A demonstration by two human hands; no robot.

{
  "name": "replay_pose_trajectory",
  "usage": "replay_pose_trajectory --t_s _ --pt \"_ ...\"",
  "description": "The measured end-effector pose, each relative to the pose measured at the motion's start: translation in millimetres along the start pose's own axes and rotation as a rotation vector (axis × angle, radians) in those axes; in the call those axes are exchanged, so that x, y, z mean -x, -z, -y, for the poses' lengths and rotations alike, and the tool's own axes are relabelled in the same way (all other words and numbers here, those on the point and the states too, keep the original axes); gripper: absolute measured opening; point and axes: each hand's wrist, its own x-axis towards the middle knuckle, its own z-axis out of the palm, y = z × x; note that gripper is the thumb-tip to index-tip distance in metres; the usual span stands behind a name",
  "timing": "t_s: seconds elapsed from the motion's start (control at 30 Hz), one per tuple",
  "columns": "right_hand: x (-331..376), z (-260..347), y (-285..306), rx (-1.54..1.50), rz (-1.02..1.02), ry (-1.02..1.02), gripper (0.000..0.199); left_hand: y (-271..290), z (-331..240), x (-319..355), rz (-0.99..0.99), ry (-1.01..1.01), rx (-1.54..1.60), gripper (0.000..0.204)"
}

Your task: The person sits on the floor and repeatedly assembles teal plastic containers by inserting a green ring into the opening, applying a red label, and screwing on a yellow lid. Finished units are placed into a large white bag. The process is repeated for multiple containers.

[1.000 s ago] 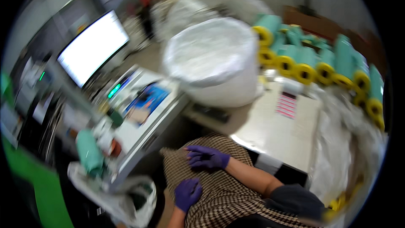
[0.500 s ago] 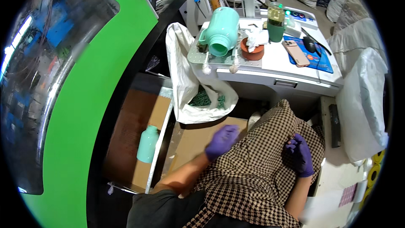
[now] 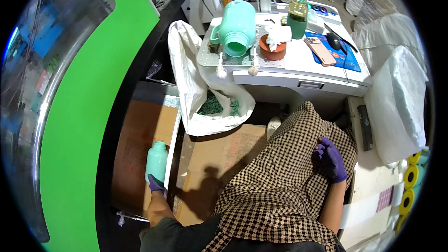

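My left hand [image 3: 156,184], in a purple glove, is at the base of a mint-green bottle [image 3: 157,161]. Its fingers wrap partly round the lower end and are partly hidden behind it. The bottle has an open, narrower neck and stands in a cardboard-lined metal drawer or tray [image 3: 130,135] beside the green machine. My right hand [image 3: 332,161], gloved in purple with bare fingertips, rests on the checked apron [image 3: 280,172] over my lap. Its fingers curl inward, and nothing shows in them.
A white sack [image 3: 184,84] holding green scraps stands ahead. On the white desk [image 3: 280,77] are a larger mint-green handled jug [image 3: 238,25], a brown pot [image 3: 273,52], a drink bottle [image 3: 297,18] and a phone [image 3: 319,50]. The green machine [image 3: 77,158] borders the left; plastic-lined sacks [image 3: 394,107] stand right.
My left hand has moved left and down from above the cardboard by my lap to the bottle's base. The view has shifted slightly; my right hand stays on the apron.
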Motion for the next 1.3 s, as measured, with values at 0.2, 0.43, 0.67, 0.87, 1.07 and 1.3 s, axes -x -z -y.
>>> replay_pose_trajectory --t_s 0.2,0.43,0.67,0.87,1.07,1.3 --pt "3.6 4.2 -3.7 0.005 -0.065 -0.028 0.052 -144.1 -18.4 55.5 0.086 -0.429 -0.238 0.051" --pt "18.6 21.9 -45.2 0.447 -0.153 0.024 0.057 -235.4 -95.8 255.0 0.636 -0.558 -0.274 0.046" --pt "12.6 21.9 -157.4 0.281 0.051 0.529 0.124 -289.8 -24.7 348.1 1.269 -0.591 -0.614 0.03" --pt "8.4 20.2 -138.9 0.863 -0.146 0.566 0.111 -336.2 -2.7 398.8 1.178 -0.943 -0.907 0.13" --pt "-3.7 4.6 -135.0 0.912 0.208 0.619 0.144 -393.9 -33.6 501.4 1.511 -1.655 -0.818 0.11" --pt "27.8 6.2 -145.4 1.389 -0.054 0.762 0.089 -384.7 -9.9 488.2 1.275 -1.598 -0.671 0.093"
